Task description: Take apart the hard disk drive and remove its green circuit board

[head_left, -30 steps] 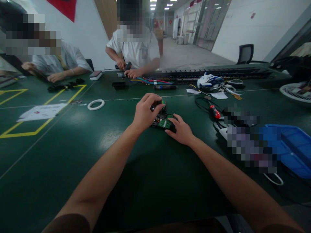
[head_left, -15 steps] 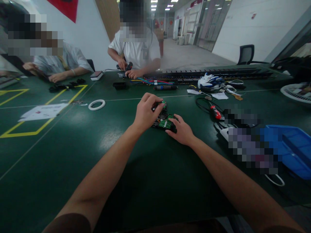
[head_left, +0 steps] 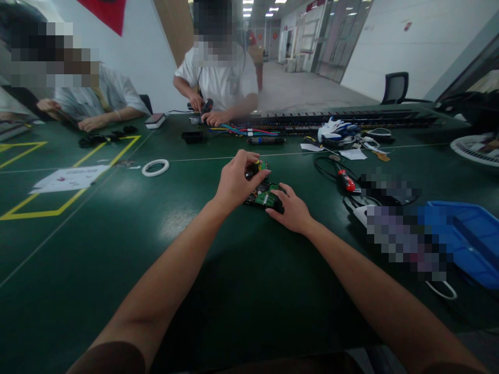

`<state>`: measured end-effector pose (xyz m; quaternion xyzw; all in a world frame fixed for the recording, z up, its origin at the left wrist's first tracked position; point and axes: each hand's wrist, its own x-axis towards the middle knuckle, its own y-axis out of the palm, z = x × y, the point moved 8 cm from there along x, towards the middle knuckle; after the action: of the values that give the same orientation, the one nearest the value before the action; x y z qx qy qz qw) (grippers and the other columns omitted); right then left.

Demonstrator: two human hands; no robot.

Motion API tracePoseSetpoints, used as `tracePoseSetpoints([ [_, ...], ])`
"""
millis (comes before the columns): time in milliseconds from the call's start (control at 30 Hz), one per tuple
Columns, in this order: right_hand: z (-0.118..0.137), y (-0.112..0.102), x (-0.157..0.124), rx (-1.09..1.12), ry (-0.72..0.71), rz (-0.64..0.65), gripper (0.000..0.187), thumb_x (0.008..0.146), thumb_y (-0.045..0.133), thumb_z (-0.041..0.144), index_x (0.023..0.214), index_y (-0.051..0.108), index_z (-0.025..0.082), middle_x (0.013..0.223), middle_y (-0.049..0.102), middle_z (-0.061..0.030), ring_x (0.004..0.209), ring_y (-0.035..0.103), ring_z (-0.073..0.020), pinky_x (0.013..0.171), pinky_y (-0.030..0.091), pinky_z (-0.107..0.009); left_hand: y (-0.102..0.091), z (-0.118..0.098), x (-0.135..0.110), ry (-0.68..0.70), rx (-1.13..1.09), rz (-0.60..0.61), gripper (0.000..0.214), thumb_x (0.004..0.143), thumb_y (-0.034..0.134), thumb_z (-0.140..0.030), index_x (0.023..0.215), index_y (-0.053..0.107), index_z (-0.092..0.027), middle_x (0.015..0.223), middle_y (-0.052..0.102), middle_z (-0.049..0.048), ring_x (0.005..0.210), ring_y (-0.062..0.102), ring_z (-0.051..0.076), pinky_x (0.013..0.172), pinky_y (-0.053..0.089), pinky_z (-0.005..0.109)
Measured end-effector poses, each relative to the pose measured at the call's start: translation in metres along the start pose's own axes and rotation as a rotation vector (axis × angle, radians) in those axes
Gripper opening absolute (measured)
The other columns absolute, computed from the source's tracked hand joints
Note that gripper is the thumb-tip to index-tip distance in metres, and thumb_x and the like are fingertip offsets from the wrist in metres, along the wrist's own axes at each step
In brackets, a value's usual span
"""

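Before me on the green table lies an opened black device with a green circuit board [head_left: 266, 197] and loose-looking wiring inside. My left hand [head_left: 237, 179] is closed in a pinch above its far side, on a small black part [head_left: 251, 171] with a bit of yellow. Just beyond the fingertips shows a small green board [head_left: 264, 165]; whether it is joined to the pinched part I cannot tell. My right hand [head_left: 292, 210] grips the device's right edge, thumb at the near side and fingers over the board.
A white tape ring [head_left: 155, 168] and a paper sheet [head_left: 70, 178] lie left. On the right are a red screwdriver [head_left: 346, 181], a blue tray [head_left: 468, 239] and gloves [head_left: 337, 131]. Across the table a co-worker [head_left: 218, 83] handles a black tool; another person sits far left.
My left hand has shifted slightly right and turned, and the black part with yellow now shows between its fingers. My right hand and the device have stayed in place.
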<state>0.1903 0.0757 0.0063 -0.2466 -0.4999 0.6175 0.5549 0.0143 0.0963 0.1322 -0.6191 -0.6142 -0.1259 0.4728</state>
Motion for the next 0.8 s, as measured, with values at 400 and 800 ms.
tracePoseSetpoints([
  [400, 0.0024, -0.0028, -0.0011, 0.034, 0.01, 0.008, 0.065, 0.091, 0.066, 0.057, 0.147, 0.051, 0.027, 0.165, 0.031, -0.0138, 0.133, 0.056, -0.0389, 0.105, 0.051, -0.057, 0.0023, 0.0015, -0.0003, 0.044, 0.047, 0.012, 0.029, 0.091, 0.061, -0.012, 0.115, 0.048, -0.023, 0.12, 0.064, 0.0083, 0.104, 0.069, 0.018, 0.087, 0.059, 0.034],
  [800, 0.0025, -0.0027, -0.001, 0.016, 0.006, 0.001, 0.066, 0.091, 0.065, 0.058, 0.147, 0.051, 0.026, 0.164, 0.033, -0.0145, 0.131, 0.057, -0.0398, 0.103, 0.052, -0.057, -0.0022, -0.005, 0.0019, 0.1, 0.175, -0.004, 0.032, 0.089, 0.064, -0.008, 0.117, 0.062, -0.024, 0.117, 0.055, 0.0079, 0.106, 0.06, 0.022, 0.092, 0.058, 0.042],
])
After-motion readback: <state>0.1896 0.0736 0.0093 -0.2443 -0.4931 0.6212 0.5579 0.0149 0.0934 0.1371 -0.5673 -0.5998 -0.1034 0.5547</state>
